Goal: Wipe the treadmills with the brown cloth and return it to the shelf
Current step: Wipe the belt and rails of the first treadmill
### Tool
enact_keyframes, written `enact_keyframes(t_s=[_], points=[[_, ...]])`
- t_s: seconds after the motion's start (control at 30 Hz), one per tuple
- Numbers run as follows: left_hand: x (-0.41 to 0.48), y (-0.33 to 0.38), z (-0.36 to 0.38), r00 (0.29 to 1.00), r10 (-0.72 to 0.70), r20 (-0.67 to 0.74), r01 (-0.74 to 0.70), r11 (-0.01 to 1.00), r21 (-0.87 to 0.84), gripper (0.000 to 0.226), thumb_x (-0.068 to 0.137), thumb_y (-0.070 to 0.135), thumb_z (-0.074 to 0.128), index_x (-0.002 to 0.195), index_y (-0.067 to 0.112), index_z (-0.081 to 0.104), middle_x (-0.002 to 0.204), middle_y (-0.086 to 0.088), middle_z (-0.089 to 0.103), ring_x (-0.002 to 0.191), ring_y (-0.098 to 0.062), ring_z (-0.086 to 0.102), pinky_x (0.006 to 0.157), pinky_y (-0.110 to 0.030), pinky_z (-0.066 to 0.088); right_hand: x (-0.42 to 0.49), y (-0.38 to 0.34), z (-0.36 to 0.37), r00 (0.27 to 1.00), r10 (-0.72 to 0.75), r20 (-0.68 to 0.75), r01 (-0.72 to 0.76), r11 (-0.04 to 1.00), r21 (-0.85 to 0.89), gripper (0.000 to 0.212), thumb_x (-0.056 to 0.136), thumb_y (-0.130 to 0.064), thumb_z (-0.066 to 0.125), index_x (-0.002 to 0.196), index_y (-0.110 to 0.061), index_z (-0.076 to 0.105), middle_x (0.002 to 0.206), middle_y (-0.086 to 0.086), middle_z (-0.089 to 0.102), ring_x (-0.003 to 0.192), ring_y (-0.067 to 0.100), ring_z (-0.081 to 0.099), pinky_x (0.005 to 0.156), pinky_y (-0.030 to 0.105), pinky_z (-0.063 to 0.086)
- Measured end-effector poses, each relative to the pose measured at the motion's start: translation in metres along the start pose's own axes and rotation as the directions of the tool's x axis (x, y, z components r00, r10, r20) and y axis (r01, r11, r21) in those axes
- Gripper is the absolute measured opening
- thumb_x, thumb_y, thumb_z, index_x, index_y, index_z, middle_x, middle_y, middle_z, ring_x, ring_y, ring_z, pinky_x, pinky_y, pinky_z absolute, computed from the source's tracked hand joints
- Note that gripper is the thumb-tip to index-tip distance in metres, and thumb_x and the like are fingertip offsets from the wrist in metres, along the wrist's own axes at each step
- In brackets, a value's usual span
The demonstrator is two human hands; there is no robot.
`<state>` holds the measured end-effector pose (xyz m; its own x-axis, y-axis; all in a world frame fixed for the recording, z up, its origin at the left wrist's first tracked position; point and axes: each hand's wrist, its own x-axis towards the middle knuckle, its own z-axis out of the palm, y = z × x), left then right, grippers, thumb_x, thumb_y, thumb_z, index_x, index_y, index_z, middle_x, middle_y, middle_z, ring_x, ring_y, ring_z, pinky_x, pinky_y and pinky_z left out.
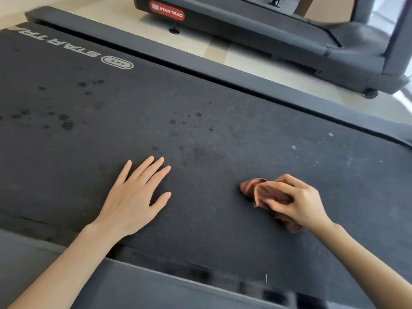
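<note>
A dark treadmill belt (200,134) fills most of the head view, with dark damp spots at left and centre and pale specks at the right. My right hand (298,201) presses a crumpled brown cloth (260,190) onto the belt at the lower right; part of the cloth is hidden under the fingers and palm. My left hand (136,195) lies flat on the belt with fingers spread, holding nothing, about a hand's width left of the cloth.
A grey side rail (156,50) borders the belt's far edge, and another grey rail (133,284) runs along the near edge. A second treadmill (278,34) with a red logo plate (166,10) stands beyond, across a strip of light wooden floor (223,50).
</note>
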<state>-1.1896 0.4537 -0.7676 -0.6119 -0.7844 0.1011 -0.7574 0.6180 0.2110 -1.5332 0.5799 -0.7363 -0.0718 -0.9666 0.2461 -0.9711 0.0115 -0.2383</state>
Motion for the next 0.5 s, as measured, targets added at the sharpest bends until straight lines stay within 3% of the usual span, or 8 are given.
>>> enact_keyframes(t_s=[0.07, 0.17, 0.4, 0.5], points=[[0.0, 0.0, 0.001, 1.0, -0.008, -0.018, 0.007, 1.0, -0.013, 0.068, 0.087, 0.055, 0.018, 0.142, 0.022, 0.04, 0.152, 0.005, 0.03, 0.142, -0.011, 0.018, 0.116, -0.047, 0.015, -0.01, 0.033, -0.015, 0.967, 0.248, -0.052, -0.25, 0.967, -0.046, 0.027, 0.073, -0.042, 0.076, 0.099, -0.033, 0.072, 0.085, -0.011, 0.061, 0.08, 0.021, 0.067, 0.065, 0.031, 0.049], [0.003, 0.003, -0.001, 1.0, 0.0, -0.012, 0.0, 1.0, -0.004, 0.067, 0.087, 0.053, 0.022, 0.138, 0.018, 0.046, 0.149, 0.001, 0.036, 0.14, -0.016, 0.026, 0.114, -0.05, 0.021, 0.01, 0.032, -0.005, 0.94, 0.331, -0.086, -0.339, 0.936, -0.098, 0.028, 0.073, -0.047, 0.074, 0.099, -0.039, 0.07, 0.088, -0.011, 0.063, 0.084, 0.02, 0.066, 0.068, 0.03, 0.044], [0.001, 0.003, -0.002, 1.0, -0.011, 0.006, 0.011, 1.0, 0.024, 0.068, 0.086, 0.054, 0.019, 0.142, 0.022, 0.04, 0.152, 0.005, 0.031, 0.142, -0.013, 0.02, 0.116, -0.047, 0.018, 0.103, -0.083, 0.058, 0.999, 0.034, -0.033, -0.034, 0.999, -0.012, 0.032, 0.076, -0.052, 0.067, 0.104, -0.037, 0.069, 0.091, -0.009, 0.061, 0.085, 0.017, 0.062, 0.062, 0.026, 0.037], [-0.002, 0.0, -0.001, 1.0, -0.007, 0.006, 0.007, 1.0, 0.023, 0.066, 0.088, 0.054, 0.019, 0.143, 0.024, 0.039, 0.152, 0.007, 0.027, 0.143, -0.011, 0.017, 0.116, -0.045, 0.018, 0.085, -0.066, 0.043, 0.997, -0.066, 0.05, 0.065, 0.998, 0.022, 0.033, 0.078, -0.051, 0.068, 0.109, -0.039, 0.066, 0.094, -0.012, 0.06, 0.088, 0.015, 0.061, 0.065, 0.03, 0.047]])
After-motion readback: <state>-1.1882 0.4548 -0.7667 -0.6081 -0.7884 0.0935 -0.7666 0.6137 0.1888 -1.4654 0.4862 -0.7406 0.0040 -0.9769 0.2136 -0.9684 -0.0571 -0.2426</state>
